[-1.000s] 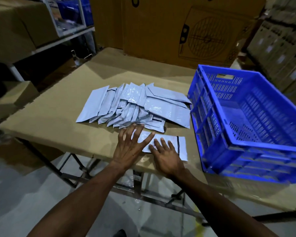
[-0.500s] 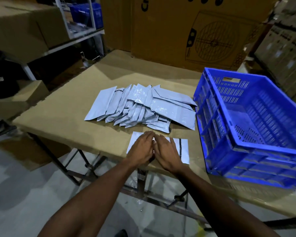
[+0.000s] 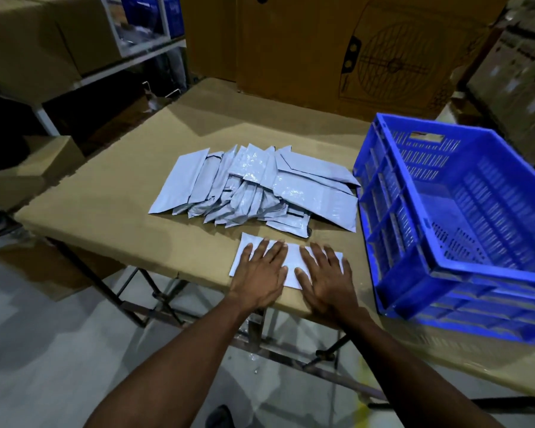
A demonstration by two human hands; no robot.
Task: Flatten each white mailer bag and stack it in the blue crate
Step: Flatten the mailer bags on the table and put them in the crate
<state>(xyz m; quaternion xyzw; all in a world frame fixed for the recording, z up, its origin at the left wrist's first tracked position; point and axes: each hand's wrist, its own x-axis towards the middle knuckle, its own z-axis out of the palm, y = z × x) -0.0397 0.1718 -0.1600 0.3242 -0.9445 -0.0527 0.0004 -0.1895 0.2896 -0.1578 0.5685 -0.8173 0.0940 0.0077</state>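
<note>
One white mailer bag (image 3: 292, 262) lies flat at the table's near edge. My left hand (image 3: 261, 273) presses its left half with straight, spread fingers. My right hand (image 3: 325, 278) presses the right half the same way, so the bag's right end is mostly hidden. Behind the bag sits a fanned pile of several white mailer bags (image 3: 257, 189). The blue crate (image 3: 464, 267) stands on the table to the right, a short gap from my right hand; I see no bags inside it.
The cardboard-covered table (image 3: 112, 205) drops off just under my wrists. Large cardboard boxes (image 3: 337, 50) stand behind it, a metal shelf (image 3: 142, 54) with boxes is at the back left, and stacked cartons (image 3: 519, 72) rise at the right.
My hands were together at the bag's middle half a second ago; they have slid apart along the bag, left hand leftward and right hand rightward.
</note>
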